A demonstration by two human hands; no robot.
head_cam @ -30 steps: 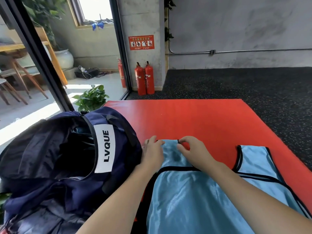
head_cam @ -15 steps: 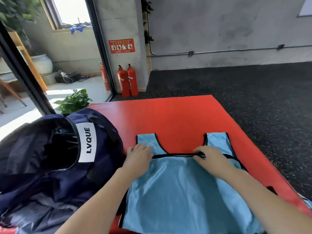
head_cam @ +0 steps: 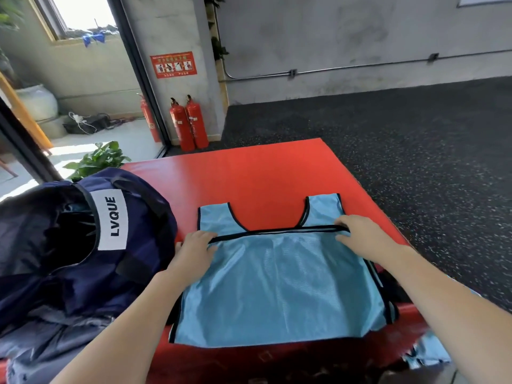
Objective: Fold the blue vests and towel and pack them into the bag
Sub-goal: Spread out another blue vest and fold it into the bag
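Bag (head_cam: 69, 259) gapes open beside the vest (head_cam: 277, 286).

Bright daylight floods in from the blown-out upper-left window (head_cam: 83, 12), the satiny light-blue mesh vest (head_cam: 277, 286) shows sheen, and wide-angle distortion bends the edges, slightly soft.

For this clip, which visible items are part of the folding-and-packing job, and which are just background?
Job: light blue mesh vest with black trim, navy fabric bag, left hand, right hand.
Background: red fire extinguishers, green potted plant, red mat.
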